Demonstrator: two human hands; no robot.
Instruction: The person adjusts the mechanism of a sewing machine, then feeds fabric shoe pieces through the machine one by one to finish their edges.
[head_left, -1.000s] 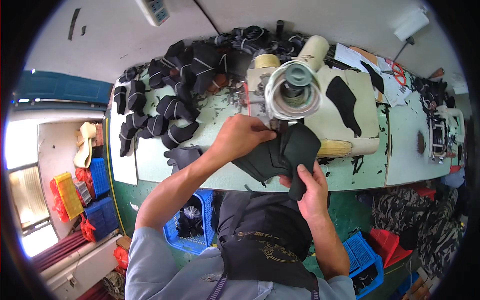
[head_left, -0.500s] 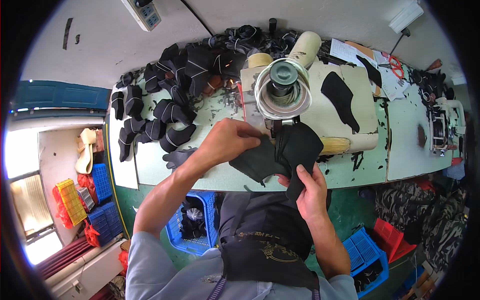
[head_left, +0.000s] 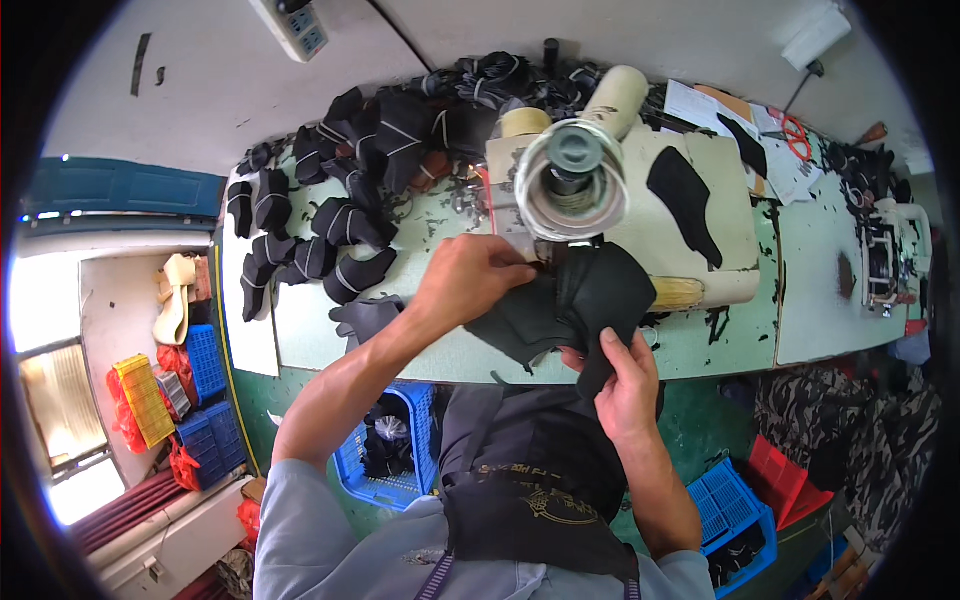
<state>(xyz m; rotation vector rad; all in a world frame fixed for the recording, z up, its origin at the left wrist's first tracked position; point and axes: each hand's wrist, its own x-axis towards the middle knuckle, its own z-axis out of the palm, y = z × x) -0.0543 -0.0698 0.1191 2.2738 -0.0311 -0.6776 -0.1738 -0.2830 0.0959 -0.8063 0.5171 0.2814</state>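
Bundles [head_left: 362, 274] of black pieces, tied with pale bands, lie on the left of my table [head_left: 300, 340], presumably tied so that they stay sorted. Below the table's edge a blue basket [head_left: 425, 445] stands beside my apron [head_left: 530, 430], within easy reach, I suppose. My left hand [head_left: 470, 285] pinches the upper left part of the black cloth [head_left: 605, 285] with its fingertips, close in to the sewing machine [head_left: 735, 235], likely to guide it. The cloth sits just before the machine, between my hands. My right hand [head_left: 628, 385] grasps its lower flap, thumb on top and fingers underneath, seemingly to carry its weight. A loose black cutout [head_left: 682, 205] rests on the machine's flat top, perhaps because it makes a handy shelf. Farther right, scissors [head_left: 797, 140] lie by some papers, probably to leave my working spot uncluttered.
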